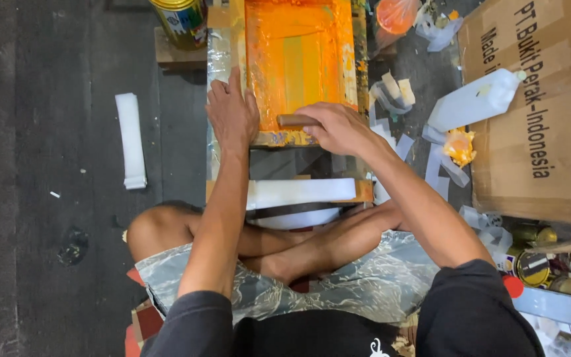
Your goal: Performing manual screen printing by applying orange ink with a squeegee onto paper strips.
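The right hand (pixel 340 127) is closed around a wooden squeegee handle (pixel 297 121) at the near edge of the orange-inked screen frame (pixel 299 63), wrist bent and forearm angled in from the right, seemingly to drag ink. The left hand (pixel 231 114) lies flat and spread on the frame's left rail, arm straight, apparently to steady it. A white foam strip (pixel 301 192) lies just below, over the crossed legs; a paint can (pixel 181 21) stands beyond.

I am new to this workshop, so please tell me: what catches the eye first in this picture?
First, the bright orange printing screen at top centre. The left hand lies flat on its left edge, while the right hand grips a wooden squeegee handle at its near edge. A large cardboard box fills the right side.
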